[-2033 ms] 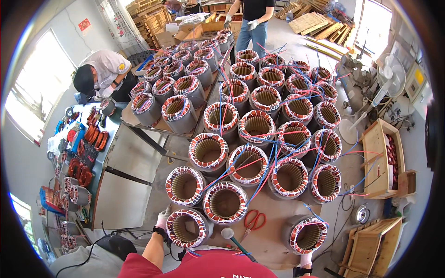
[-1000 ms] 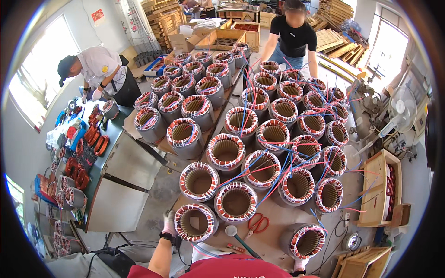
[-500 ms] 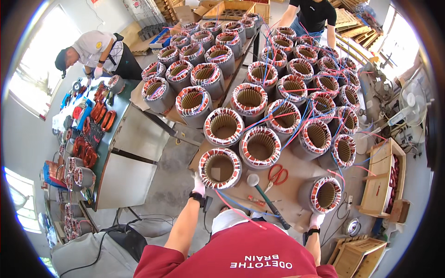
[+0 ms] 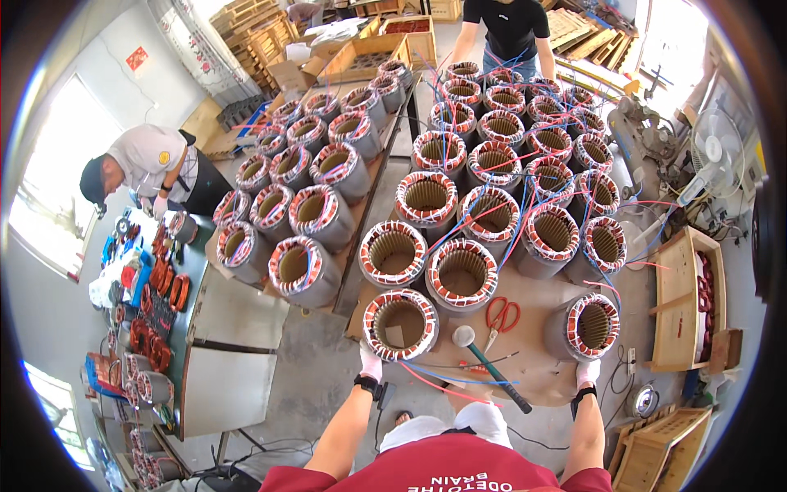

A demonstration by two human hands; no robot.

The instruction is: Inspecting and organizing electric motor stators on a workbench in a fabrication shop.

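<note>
My left hand (image 4: 370,362), in a pale glove, touches the near left side of a motor stator (image 4: 377,307), a grey cylinder ringed by white-laced red windings. A pink and a blue lead trail from it. At the right, my right hand (image 4: 587,374), also gloved, is against the near end of another stator (image 4: 564,334). Both stators rest on the brown-covered table (image 4: 525,371); the fingers of both hands are mostly hidden by them. Between them lie a mallet (image 4: 490,369) with a pale head and dark green handle, red-handled scissors (image 4: 497,322) and a thin dark rod.
Rows of stators (image 4: 462,275) fill the table beyond, with loose red and blue leads across them. More stand on a second table (image 4: 324,266). Co-workers stand behind (image 4: 507,33) and at a green bench (image 4: 160,164). Right are a fan (image 4: 717,148) and wooden crate (image 4: 674,316).
The view has shifted, so the tables sit differently in the picture. My hands stay beside the same two stators. The co-worker at the left bench still bends over it.
</note>
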